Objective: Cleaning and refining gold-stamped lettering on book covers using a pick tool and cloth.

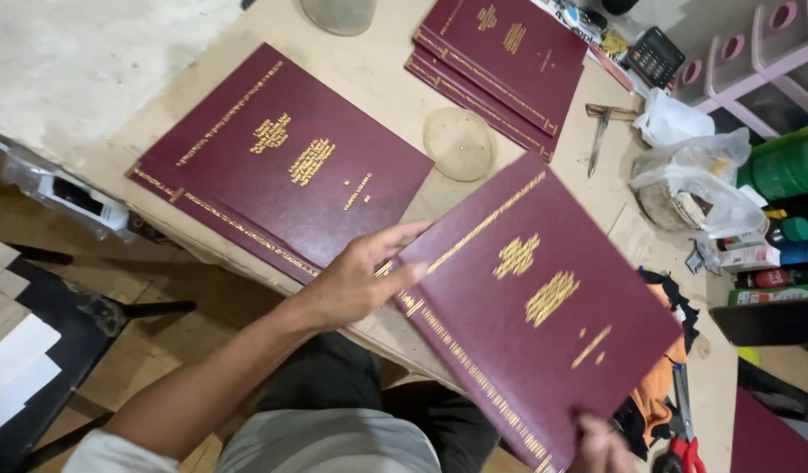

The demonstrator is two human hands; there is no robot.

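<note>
Both hands hold one maroon book (544, 307) above the worktop (386, 88) edge: the left hand (364, 276) grips its spine side, the right hand (601, 447) closes on its lower corner.

The maroon hardcover book (544, 315) you hold is closed, front cover up, with gold lettering at centre and a gold ornamental band along the spine edge. It sits tilted, raised over the near edge of the wooden table (377, 79). Your left hand (360, 280) grips the spine edge; your right hand (596, 442) grips the near corner.
</note>
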